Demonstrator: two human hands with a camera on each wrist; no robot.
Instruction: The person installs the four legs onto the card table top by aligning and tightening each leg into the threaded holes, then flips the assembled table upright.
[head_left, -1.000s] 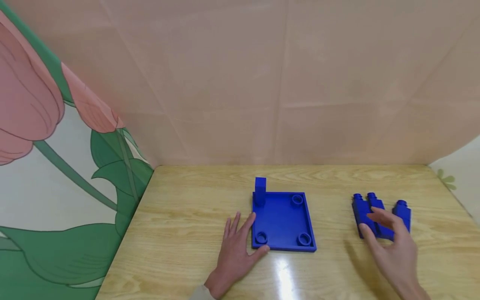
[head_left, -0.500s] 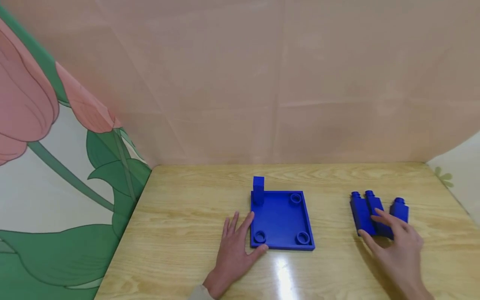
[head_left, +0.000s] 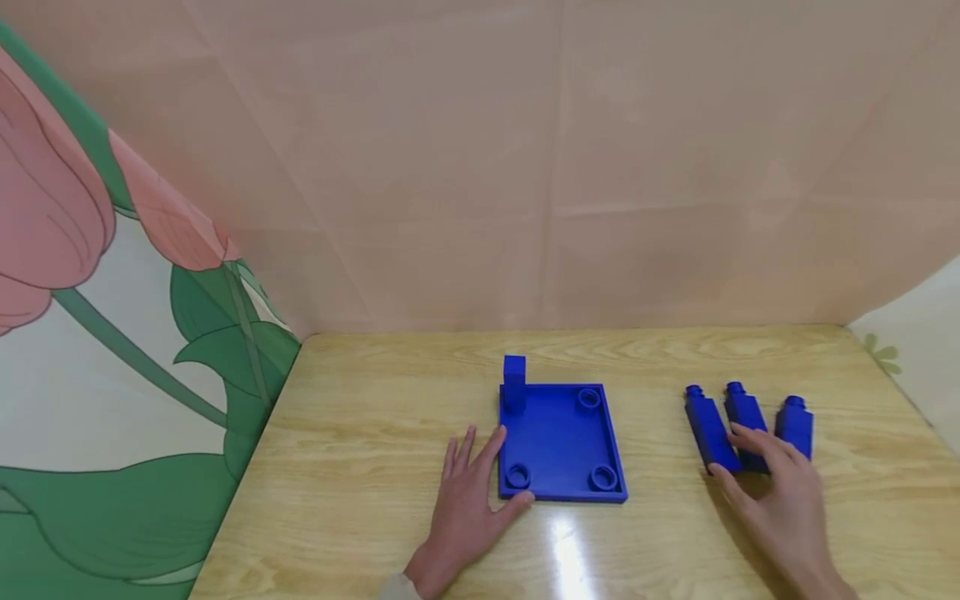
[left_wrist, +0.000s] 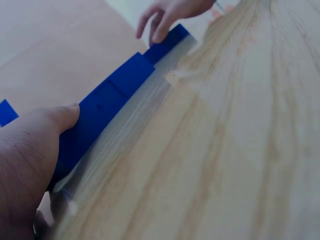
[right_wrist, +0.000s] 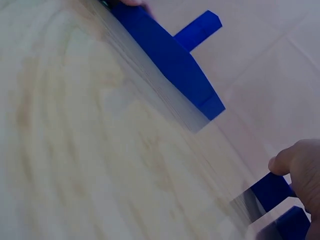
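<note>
A blue square toy tabletop lies underside up, with round sockets in three corners and one square leg standing in the back left corner. My left hand rests flat beside it, index finger at its left edge and thumb at its near corner. Over on the right, my right hand pinches the near end of the leftmost loose blue leg between thumb and fingers; in the right wrist view the thumb presses on this leg. The leg's threaded end points away from me.
Two more blue legs, a middle one and a right one, lie beside the held one, partly hidden by the right hand. The wood-grain table ends at a pinkish cloth backdrop. A flower-print cloth hangs at left.
My right hand has closed on the leftmost leg and shifted it slightly left, opening a gap to the middle leg. The left hand and tabletop stay in place.
</note>
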